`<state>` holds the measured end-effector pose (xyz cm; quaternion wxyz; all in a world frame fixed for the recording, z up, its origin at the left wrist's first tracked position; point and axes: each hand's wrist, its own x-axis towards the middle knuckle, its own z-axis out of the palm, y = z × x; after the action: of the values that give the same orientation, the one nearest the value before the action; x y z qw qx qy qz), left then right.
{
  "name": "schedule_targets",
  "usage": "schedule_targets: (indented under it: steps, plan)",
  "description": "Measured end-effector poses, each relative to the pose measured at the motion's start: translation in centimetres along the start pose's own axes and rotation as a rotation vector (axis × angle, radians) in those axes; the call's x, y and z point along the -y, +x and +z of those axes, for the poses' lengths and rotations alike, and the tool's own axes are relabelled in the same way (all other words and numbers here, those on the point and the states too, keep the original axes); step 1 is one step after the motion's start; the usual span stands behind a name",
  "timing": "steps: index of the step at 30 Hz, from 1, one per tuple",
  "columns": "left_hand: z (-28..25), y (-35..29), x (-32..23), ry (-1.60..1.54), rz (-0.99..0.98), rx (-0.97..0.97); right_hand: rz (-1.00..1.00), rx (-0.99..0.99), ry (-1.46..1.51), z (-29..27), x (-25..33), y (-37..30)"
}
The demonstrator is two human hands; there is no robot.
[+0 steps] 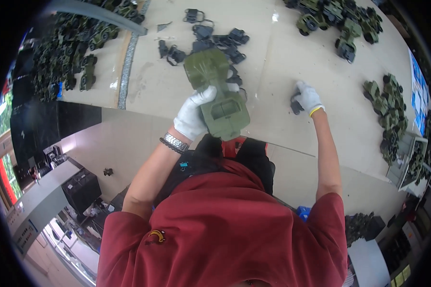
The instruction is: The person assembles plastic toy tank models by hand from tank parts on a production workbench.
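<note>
In a white glove, my left hand grips an olive-green plastic toy vehicle body by its narrow middle, raised over the table's front edge. The piece has a broad flat part at its far end and a rectangular opening nearer me. My right hand, also gloved, is closed on a small dark grey plastic part at the table top, right of the middle. The fingers partly hide that part. Behind the green body lies a loose cluster of similar dark parts, some of them covered by it.
Many green toy vehicles crowd the far left, beyond a grey strip on the table. More vehicles sit at the far right, and another group along the right side. A grey bar crosses the upper left.
</note>
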<state>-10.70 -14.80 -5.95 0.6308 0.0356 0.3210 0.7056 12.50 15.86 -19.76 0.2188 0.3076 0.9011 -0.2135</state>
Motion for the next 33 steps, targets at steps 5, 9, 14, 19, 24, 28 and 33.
schedule_targets:
  steps: [5, 9, 14, 19, 24, 28, 33]
  plan:
    - [2.0, 1.2, 1.3, -0.039, 0.024, -0.184, -0.011, -0.537, 0.160, 1.9, 2.7, -4.4]
    - [4.1, 3.2, 2.4, 0.148, 0.089, -0.268, -0.032, -0.529, -0.009, 4.1, 5.2, -6.8]
    - [7.4, 4.8, 3.6, 0.464, 0.219, -0.350, -0.045, -0.737, 0.506, 0.1, 6.5, -8.3]
    - [10.8, 5.6, 4.2, 0.517, 0.245, -0.289, -0.353, -0.888, 0.665, -7.9, 12.8, -15.2]
    - [13.4, 6.2, 5.3, 0.553, 0.300, -0.259, -0.287, -0.932, 0.621, -8.4, 12.6, -16.7]
    - [14.7, 6.8, 6.0, 0.641, 0.270, -0.202, -0.277, -0.927, 0.495, -8.2, 11.2, -17.4]
    - [16.2, 7.0, 7.2, 0.882, 0.363, -0.115, -0.358, -0.898, 0.476, -8.2, 9.8, -18.8]
